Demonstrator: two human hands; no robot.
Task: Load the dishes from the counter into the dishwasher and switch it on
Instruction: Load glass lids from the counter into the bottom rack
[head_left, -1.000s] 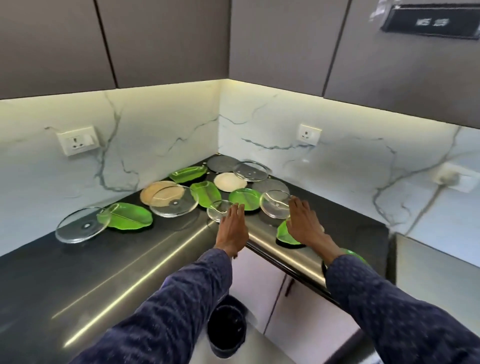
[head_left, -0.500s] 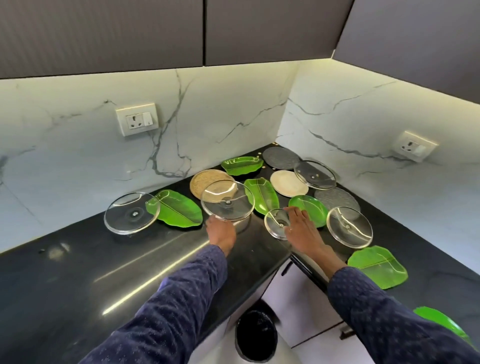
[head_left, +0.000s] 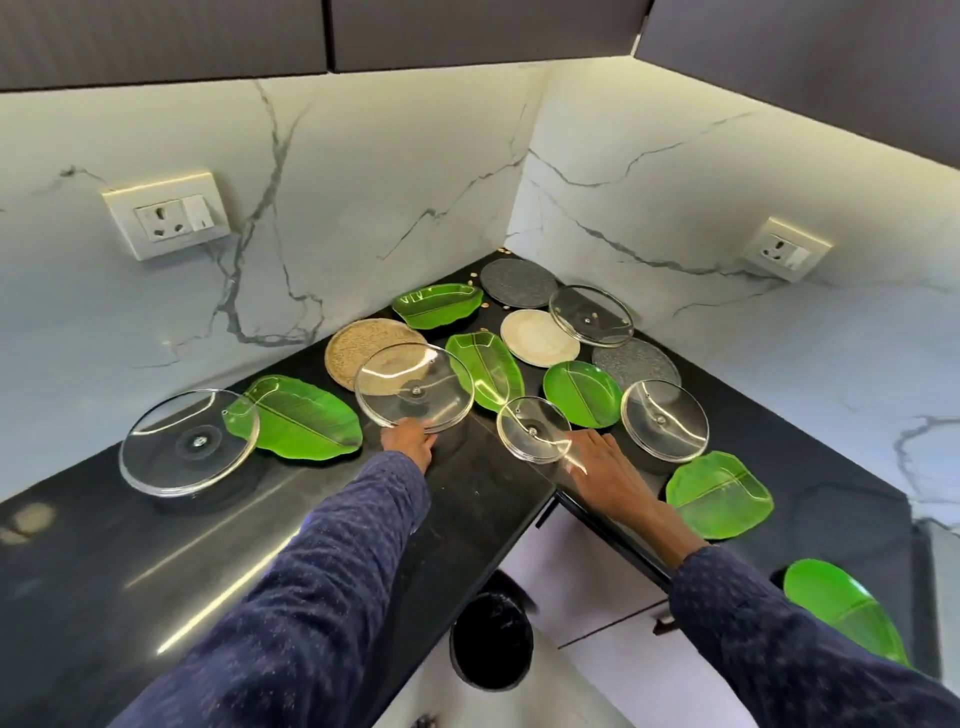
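Compared with half a second ago, the left hand (head_left: 410, 441) has taken the near rim of the big glass lid (head_left: 414, 387), which now tilts up over the woven mat (head_left: 363, 353); the grip pinches that rim. The right hand (head_left: 602, 467) has slid back a little, fingers straight and flat on the surface (head_left: 156, 561), fingertips touching the near rim of the small glass lid (head_left: 534, 428), holding nothing. Green leaf plates (head_left: 296, 418) and more lids lie around them in the corner.
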